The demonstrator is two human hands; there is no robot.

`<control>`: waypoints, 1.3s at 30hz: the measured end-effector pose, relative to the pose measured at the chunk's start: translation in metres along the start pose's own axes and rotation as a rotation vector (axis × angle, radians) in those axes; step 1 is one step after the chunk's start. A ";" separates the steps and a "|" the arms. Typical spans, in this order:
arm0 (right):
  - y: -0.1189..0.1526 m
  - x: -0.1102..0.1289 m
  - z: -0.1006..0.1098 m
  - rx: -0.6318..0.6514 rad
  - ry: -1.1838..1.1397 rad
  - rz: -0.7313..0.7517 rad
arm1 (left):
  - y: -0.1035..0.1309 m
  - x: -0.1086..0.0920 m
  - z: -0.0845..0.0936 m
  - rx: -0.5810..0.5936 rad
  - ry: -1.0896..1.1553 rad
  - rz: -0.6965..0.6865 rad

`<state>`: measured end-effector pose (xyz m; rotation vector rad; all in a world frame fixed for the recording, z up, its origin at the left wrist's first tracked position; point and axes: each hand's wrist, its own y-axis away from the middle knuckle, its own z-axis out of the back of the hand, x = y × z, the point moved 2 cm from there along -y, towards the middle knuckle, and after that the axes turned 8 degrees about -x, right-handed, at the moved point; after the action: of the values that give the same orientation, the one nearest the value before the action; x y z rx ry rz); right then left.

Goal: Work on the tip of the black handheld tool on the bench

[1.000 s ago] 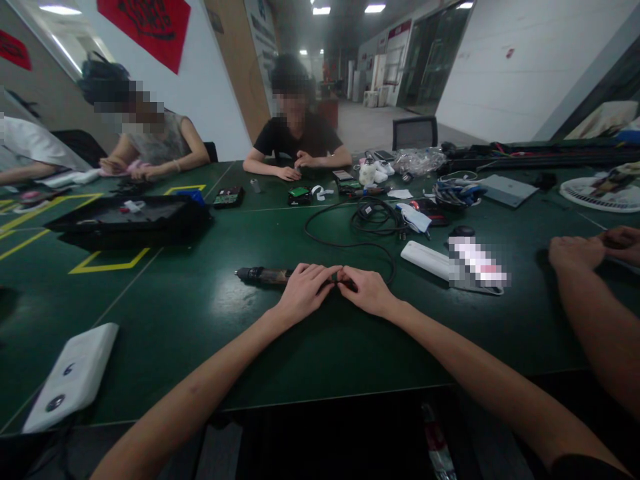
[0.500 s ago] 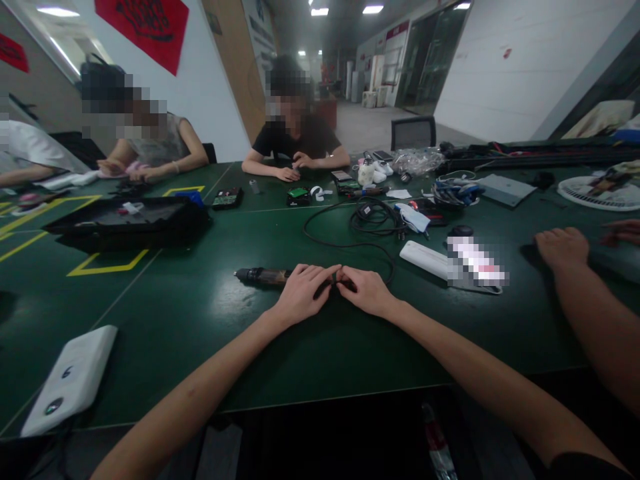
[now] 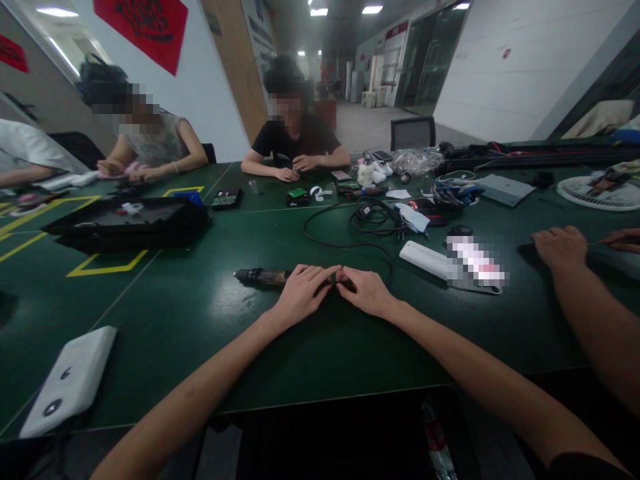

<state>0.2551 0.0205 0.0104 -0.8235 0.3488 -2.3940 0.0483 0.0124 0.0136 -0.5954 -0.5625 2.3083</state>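
Note:
A dark, slim electric screwdriver (image 3: 267,277) lies on the green table with its tip to the left. Over its rear part my left hand (image 3: 303,293) is closed, fingers curved around the body. My right hand (image 3: 367,291) pinches at its back end, where a black cable (image 3: 391,263) runs off to a coil farther back. The fingertips of both hands meet there, and they hide the exact spot that the right fingers grip.
A black tray (image 3: 125,230) stands left, a white box-like device (image 3: 70,380) near left. On the right are a white bar-shaped object (image 3: 425,260) and a lit phone (image 3: 475,260). A co-worker's hand (image 3: 560,247) rests beyond; other people sit across the table.
My hands and the screwdriver stay where they were. At the right, the co-worker's hands have shifted slightly, and a thin item now shows between them.

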 end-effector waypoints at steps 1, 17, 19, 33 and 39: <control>0.000 0.000 0.000 0.001 -0.002 -0.003 | 0.000 0.000 0.000 -0.003 -0.007 0.008; 0.001 0.000 0.002 0.006 -0.008 0.015 | -0.001 -0.003 -0.001 0.003 0.024 0.022; 0.001 0.000 0.002 0.007 -0.006 0.015 | -0.002 -0.003 -0.002 0.010 0.009 0.037; 0.001 0.001 0.004 0.005 -0.023 0.019 | -0.003 0.001 -0.002 0.035 -0.084 -0.029; 0.002 -0.001 0.002 -0.002 0.004 0.018 | -0.003 0.000 0.000 0.028 -0.044 -0.056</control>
<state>0.2573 0.0195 0.0104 -0.8127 0.3592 -2.3790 0.0494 0.0145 0.0155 -0.5109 -0.5600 2.2779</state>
